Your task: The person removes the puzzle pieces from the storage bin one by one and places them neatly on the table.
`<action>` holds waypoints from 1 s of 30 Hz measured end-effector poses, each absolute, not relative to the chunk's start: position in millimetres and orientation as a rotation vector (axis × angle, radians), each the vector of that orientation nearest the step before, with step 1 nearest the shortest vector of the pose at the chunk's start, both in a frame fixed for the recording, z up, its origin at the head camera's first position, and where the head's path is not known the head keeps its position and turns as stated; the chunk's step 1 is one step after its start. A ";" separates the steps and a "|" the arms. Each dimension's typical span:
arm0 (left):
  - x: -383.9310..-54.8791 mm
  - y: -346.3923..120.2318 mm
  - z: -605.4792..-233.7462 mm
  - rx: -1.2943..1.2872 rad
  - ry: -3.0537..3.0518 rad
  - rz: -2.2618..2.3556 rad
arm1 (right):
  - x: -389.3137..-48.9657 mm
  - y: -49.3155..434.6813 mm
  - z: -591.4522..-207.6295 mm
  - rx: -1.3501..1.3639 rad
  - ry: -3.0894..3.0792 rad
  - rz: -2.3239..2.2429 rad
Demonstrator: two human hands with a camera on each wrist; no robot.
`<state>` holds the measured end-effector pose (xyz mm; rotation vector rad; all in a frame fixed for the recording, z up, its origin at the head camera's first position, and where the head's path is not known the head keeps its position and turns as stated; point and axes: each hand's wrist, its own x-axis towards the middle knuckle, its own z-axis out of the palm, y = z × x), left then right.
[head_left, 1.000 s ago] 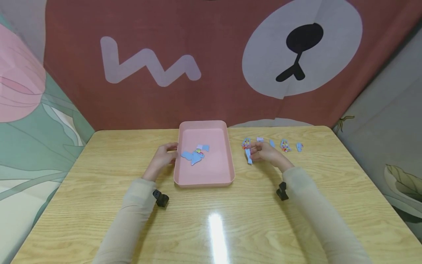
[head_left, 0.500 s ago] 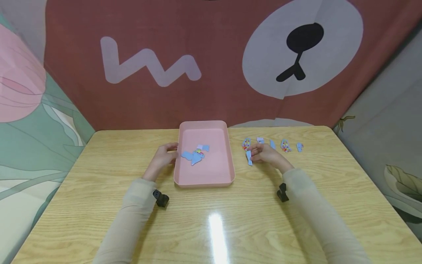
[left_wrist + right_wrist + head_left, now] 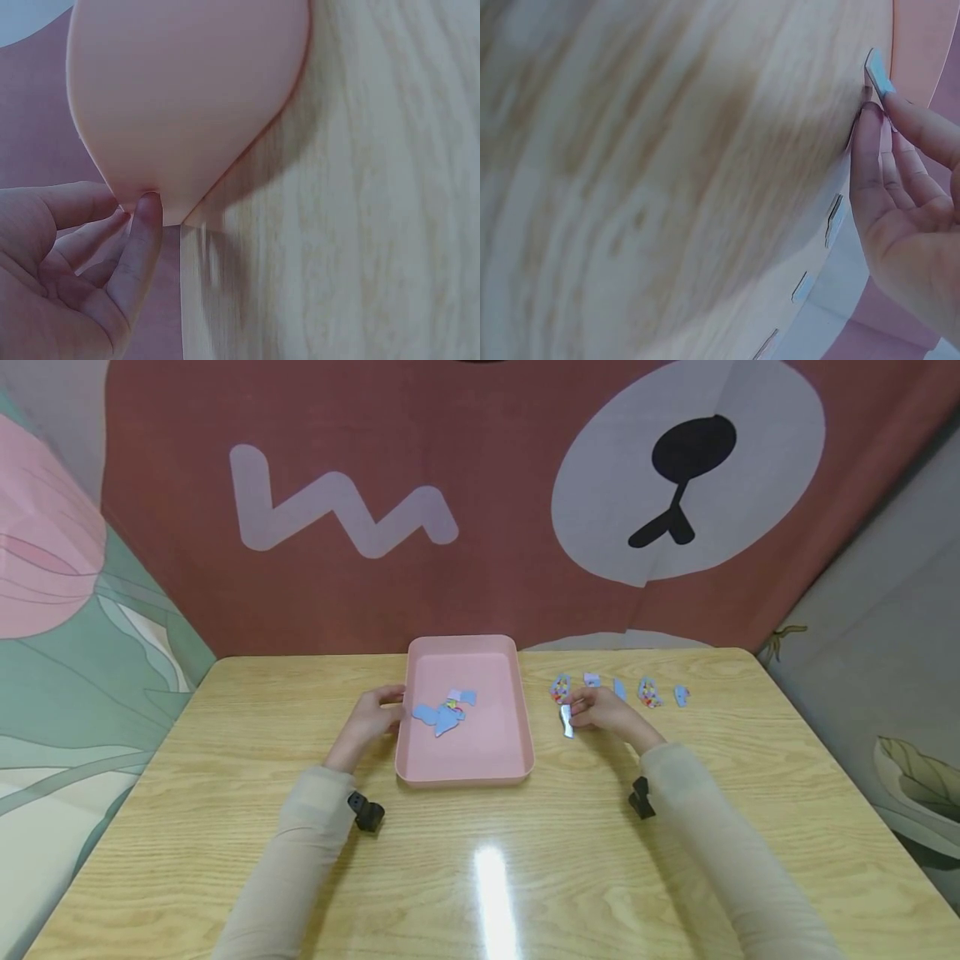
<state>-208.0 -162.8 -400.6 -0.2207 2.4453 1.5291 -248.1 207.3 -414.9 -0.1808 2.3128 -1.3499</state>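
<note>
My left hand (image 3: 372, 714) touches the left wall of the pink tray (image 3: 491, 752). In the left wrist view, one fingertip presses the tray's outer wall (image 3: 187, 97) and others reach its rim. Several light blue puzzle pieces (image 3: 446, 719) lie bunched inside the tray. To the right of the tray, my right hand (image 3: 606, 710) pinches a narrow blue puzzle piece (image 3: 567, 722), which catches the light. In the right wrist view, thumb and finger grip this piece (image 3: 878, 73) at one end, tilted over the table.
Behind my right hand, several puzzle pieces lie in a row; one with colourful spots (image 3: 560, 687) is at its left and a small blue one (image 3: 681, 695) at its right. A patterned cloth (image 3: 495, 593) hangs behind the wooden table (image 3: 420, 877).
The narrow puzzle piece in my right hand has tilted slightly and moved a little toward me; its face now shines. My left hand and the tray stay in place.
</note>
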 end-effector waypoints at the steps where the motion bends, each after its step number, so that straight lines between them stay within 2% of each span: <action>1: -207.7 -162.8 -400.4 -0.220 2.446 1.528 | -248.1 207.2 -414.4 -0.183 2.325 -1.335; 30: -209.3 -162.9 -402.0 -0.224 2.450 1.528 | -249.9 205.5 -405.5 -0.272 2.478 -1.205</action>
